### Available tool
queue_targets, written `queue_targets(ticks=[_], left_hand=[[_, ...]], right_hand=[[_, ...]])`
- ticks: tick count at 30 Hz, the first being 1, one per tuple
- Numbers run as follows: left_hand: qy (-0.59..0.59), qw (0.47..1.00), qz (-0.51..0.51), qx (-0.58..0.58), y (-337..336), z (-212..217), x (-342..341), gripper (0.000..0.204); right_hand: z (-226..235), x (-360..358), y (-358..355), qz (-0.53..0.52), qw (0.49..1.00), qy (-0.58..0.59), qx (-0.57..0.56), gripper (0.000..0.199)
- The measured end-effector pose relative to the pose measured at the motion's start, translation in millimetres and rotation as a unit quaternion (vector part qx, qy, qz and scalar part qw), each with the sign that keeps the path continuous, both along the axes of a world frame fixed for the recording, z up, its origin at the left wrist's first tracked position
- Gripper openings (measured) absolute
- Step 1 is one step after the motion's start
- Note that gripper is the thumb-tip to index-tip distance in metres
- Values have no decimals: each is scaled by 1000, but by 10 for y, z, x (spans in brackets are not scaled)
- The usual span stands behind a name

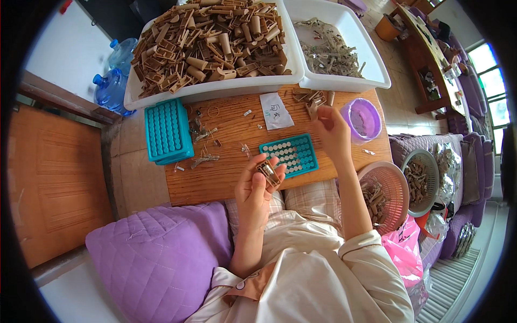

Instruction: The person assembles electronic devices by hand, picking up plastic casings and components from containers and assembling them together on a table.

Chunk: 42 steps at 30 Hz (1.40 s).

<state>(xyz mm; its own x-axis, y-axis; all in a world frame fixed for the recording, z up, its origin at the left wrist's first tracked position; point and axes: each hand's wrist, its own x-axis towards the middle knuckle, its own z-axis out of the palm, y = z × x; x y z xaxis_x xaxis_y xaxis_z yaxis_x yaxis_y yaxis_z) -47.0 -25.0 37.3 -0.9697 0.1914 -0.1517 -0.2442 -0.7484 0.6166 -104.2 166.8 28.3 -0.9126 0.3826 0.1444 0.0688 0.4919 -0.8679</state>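
- Head view: the left hand [254, 192] is clamped on a small, brown, hollow plastic casing [267, 173], open side up, presumably to keep its inside visible.
- The right hand [330, 131] is beside loose brown pieces [302, 93] on the brown wooden counter [226, 180]; whether it grips one, I cannot tell.
- A teal rectangular tray [306, 146] of round white discs [280, 146] lies between the hands, probably for easy reach.

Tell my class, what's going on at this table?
A seated person holds an open brown casing in the left hand, near a teal tray partly filled with white discs. The right hand is beside loose brown pieces on the table; whether it grips one is unclear. More brown pieces heap in a white tub beyond.
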Motion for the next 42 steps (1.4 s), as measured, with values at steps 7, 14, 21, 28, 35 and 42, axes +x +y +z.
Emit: queue_targets(ticks=[7, 14, 21, 28, 35, 42], left_hand=[[20, 996, 85, 9, 1, -35, 33, 33], [61, 995, 75, 21, 18, -57, 56, 36], [83, 994, 68, -35, 54, -74, 61, 33], [91, 987, 43, -126, 82, -62, 73, 37], [66, 994, 19, -87, 103, -42, 79, 43], [120, 985, 66, -102, 133, -76, 150, 46]], right_hand=[[594, 713, -727, 116, 987, -22, -105, 21], [599, 732, -920, 144, 989, 13, -22, 23], [519, 740, -863, 140, 989, 34, -23, 23], [437, 767, -827, 107, 989, 15, -99, 20], [531, 782, -817, 107, 994, 27, -26, 22], [443, 781, -868, 171, 985, 16, 0, 24]])
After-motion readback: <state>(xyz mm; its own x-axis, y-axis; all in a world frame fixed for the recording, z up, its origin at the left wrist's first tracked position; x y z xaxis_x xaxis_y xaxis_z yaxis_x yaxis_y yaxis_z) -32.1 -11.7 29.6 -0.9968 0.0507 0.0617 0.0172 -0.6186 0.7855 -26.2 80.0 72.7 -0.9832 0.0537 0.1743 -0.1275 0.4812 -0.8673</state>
